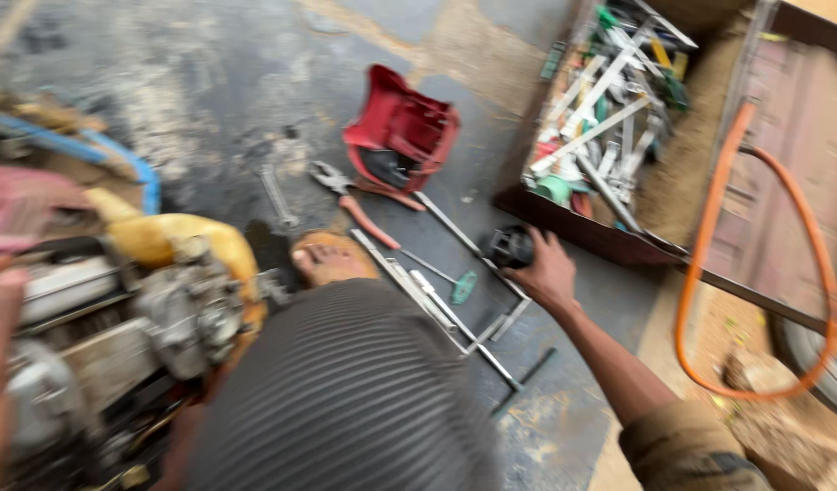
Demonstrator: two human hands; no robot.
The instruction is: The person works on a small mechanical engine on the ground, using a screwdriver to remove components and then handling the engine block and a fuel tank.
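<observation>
A greasy engine (pixel 155 318) with a yellow housing fills the lower left of the view, blurred by motion. Beside it, in the middle foreground, sits the person's knee in grey ribbed cloth (pixel 346 391), with a bare foot in a sandal (pixel 328 259) just beyond it on the dark, oil-stained floor (pixel 209 91).

At the upper right stands an open wooden tool drawer (pixel 609 118), packed with spanners and green-handled tools. An orange hose (pixel 755 273) loops across the ground to its right. A red plastic cover (pixel 400 132) lies on the floor at top centre, with red-handled pliers (pixel 355 195) just below it and a single spanner (pixel 278 195) to their left. Several long metal rods and wrenches (pixel 455 305) lie fanned between the foot and the drawer, a green-handled screwdriver (pixel 450 280) among them.

The right hand (pixel 546 273) reaches out to the floor, fingers curled over a small black round part (pixel 511 245) that lies just before the drawer's front edge; the hand touches it on its right side, though the blur hides whether it is gripped. The left hand (pixel 0 364) shows only as a blurred edge at the far left, near the engine and well apart from the black part; its state cannot be told.
</observation>
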